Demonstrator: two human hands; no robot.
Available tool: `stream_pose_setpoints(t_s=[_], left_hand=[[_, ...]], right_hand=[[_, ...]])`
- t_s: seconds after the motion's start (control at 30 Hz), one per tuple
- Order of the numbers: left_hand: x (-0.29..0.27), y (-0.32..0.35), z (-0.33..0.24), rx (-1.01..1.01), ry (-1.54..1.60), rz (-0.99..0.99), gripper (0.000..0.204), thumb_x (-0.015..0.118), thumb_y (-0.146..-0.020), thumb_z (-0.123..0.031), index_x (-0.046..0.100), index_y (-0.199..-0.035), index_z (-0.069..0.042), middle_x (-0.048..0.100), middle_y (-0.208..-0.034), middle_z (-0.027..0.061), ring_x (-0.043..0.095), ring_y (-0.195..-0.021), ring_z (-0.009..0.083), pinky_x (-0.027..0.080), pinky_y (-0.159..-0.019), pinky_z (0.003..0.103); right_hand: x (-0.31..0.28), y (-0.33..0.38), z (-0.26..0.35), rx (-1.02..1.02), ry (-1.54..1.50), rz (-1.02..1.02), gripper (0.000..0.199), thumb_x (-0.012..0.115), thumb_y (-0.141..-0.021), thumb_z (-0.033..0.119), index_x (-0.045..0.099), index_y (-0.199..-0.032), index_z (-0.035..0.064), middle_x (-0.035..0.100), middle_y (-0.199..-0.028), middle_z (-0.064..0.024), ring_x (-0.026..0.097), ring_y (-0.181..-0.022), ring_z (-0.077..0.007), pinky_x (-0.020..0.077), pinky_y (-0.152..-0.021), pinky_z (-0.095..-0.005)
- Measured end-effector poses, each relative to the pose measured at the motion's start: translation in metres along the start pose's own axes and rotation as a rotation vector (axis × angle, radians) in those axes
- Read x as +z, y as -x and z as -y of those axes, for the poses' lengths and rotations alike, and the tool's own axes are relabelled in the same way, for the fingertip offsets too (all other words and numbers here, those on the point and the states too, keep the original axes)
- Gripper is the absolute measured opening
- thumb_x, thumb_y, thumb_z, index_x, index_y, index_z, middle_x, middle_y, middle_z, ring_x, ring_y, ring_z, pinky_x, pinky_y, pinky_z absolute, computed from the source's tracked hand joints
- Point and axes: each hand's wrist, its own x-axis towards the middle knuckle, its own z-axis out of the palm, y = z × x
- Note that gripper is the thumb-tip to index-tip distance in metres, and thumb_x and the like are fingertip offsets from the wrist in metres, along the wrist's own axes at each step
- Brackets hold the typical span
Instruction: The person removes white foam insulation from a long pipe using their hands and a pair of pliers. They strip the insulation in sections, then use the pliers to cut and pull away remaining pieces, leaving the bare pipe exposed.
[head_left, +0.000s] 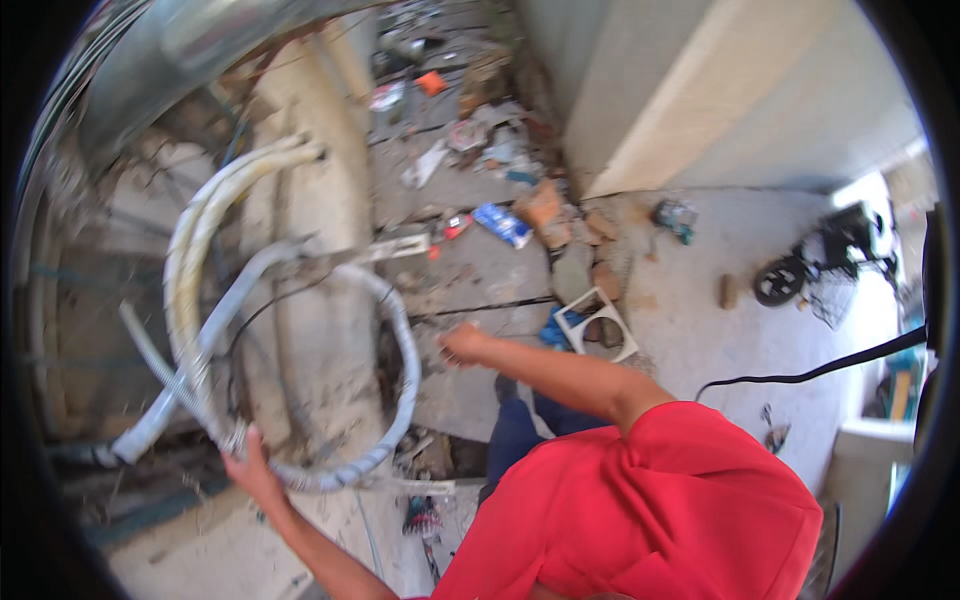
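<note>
My left hand [256, 468] is closed around the lower part of a coiled bundle of white tape-wrapped pipe [408, 385]. Two yellowish pipe ends [230, 185] curve up from the grip and over to the right. A grey corrugated hose [155, 350] and a thicker pale wrapped pipe [155, 425] cross the bundle at the left. Right of the coil, my right hand [462, 345] is held out over the slabs with its fingers curled in; anything inside them is hidden. It is apart from the pipe.
A concrete ledge [325, 180] runs under the pipes, with a large grey duct [200, 50] above. Rubble and litter [490, 135] lie along the slabs. A square white frame [622, 340] rests near my legs. At the right stands a wheeled vehicle with a basket [830, 265].
</note>
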Motion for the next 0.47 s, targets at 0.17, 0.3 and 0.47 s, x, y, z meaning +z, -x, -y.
stream_pose_setpoints(t_s=[0.17, 0.3, 0.47], left_hand=[[0.006, 0.0, -0.012, 0.278, -0.31, -0.182, 0.064, 0.09, -0.081, -0.041, 0.066, -0.117, 0.006, 0.07, -0.097, 0.0226, 0.066, -0.088, 0.0361, 0.054, -0.081, 0.049], [0.035, 0.026, -0.059, 0.678, -0.763, -0.585, 0.089, 0.089, -0.078, -0.052, 0.056, -0.135, 0.007, 0.066, -0.11, 0.0267, 0.064, -0.096, 0.0452, 0.053, -0.085, 0.054], [0.132, 0.084, -0.107, 0.61, -0.097, -0.141, 0.051, 0.077, -0.095, -0.038, 0.064, -0.129, -0.002, 0.066, -0.116, 0.0189, 0.067, -0.105, 0.0352, 0.057, -0.091, 0.052]], right_hand=[[-0.042, 0.02, -0.06, -0.036, 0.072, -0.142, 0.038, 0.065, -0.097, 0.037, 0.069, -0.084, 0.0016, 0.071, -0.075, -0.0081, 0.065, -0.057, -0.0197, 0.0498, -0.047, -0.0374], [-0.1, 0.032, -0.091, -0.109, 0.343, -0.309, 0.037, 0.065, -0.094, 0.035, 0.071, -0.088, -0.0009, 0.074, -0.081, -0.0159, 0.071, -0.069, -0.0313, 0.0556, -0.064, -0.047], [-0.168, 0.084, -0.14, -0.185, 0.533, -0.579, 0.034, 0.062, -0.091, 0.033, 0.078, -0.1, 0.004, 0.075, -0.096, -0.0241, 0.074, -0.094, -0.0387, 0.0569, -0.08, -0.0514]])
